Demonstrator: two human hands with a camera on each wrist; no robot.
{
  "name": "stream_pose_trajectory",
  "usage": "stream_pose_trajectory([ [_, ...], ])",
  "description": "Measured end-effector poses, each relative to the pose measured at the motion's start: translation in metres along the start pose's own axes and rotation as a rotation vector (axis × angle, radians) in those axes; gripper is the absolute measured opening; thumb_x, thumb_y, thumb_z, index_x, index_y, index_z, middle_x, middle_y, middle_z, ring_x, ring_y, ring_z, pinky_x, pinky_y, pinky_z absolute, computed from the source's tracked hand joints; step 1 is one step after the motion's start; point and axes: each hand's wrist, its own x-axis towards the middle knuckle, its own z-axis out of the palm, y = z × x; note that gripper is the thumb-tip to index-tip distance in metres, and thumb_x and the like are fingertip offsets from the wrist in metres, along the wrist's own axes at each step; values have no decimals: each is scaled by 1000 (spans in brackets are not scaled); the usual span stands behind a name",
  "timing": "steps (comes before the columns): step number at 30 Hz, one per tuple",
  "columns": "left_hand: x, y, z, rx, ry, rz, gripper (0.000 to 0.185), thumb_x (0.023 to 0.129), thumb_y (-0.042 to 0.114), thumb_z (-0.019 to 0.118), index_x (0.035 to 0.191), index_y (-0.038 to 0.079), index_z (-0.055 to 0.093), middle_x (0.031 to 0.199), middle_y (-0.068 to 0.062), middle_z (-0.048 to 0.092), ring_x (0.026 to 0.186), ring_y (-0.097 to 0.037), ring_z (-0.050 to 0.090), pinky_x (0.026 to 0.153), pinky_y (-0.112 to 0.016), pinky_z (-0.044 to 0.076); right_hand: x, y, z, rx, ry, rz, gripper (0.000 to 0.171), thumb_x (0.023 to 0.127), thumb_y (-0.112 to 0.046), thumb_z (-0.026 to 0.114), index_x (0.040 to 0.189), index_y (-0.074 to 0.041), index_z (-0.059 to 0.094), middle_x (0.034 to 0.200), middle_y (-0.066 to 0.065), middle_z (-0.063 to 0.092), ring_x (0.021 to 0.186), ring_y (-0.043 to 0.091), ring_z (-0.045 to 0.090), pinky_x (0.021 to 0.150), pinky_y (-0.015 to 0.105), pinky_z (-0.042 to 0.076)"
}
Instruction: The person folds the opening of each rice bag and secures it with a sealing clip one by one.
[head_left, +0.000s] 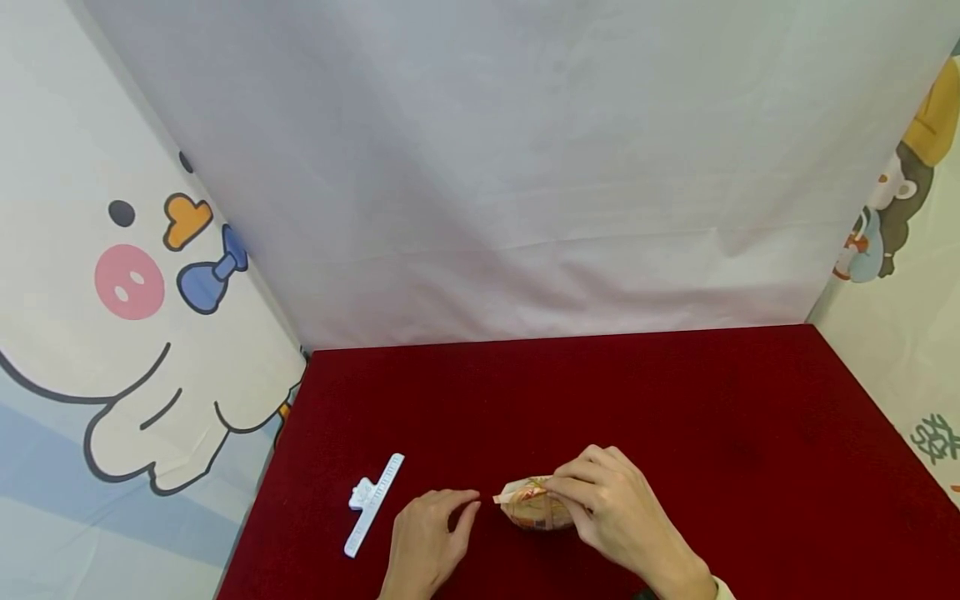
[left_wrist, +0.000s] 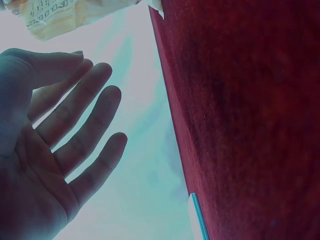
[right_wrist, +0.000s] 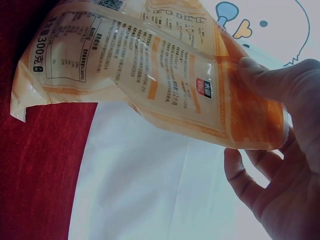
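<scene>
while the right hand [head_left: 615, 508] pinches the folded top of the orange-and-cream printed bag [head_left: 532, 504] low in the frame's centre on the red table [head_left: 675, 400], the left hand [head_left: 427, 542] hovers beside it, fingers loose, holding nothing, near a white clip [head_left: 372, 502].

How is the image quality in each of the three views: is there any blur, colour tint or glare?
Head view: even light, sharp enough, but the edges bend as with a wide lens; the white clip is clear. Left wrist view: a strong blue-green tint, and the left hand looks dark against a bright backdrop. Right wrist view: the bag held by the right hand shows glare on its film, though its print stays readable.
</scene>
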Motion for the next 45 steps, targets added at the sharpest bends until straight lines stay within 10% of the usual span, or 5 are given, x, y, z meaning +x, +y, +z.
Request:
stream_pose_trajectory([
  [45,-2,-5,-1,9,16,-17,12,85,21,88,96,23,85,93,8,82,83,-12,77,69,-31,61,0,1,0,3,-1,8,34,63,2,95,91,-16,85,90,-8,79,80,9,64,72,23,49],
])
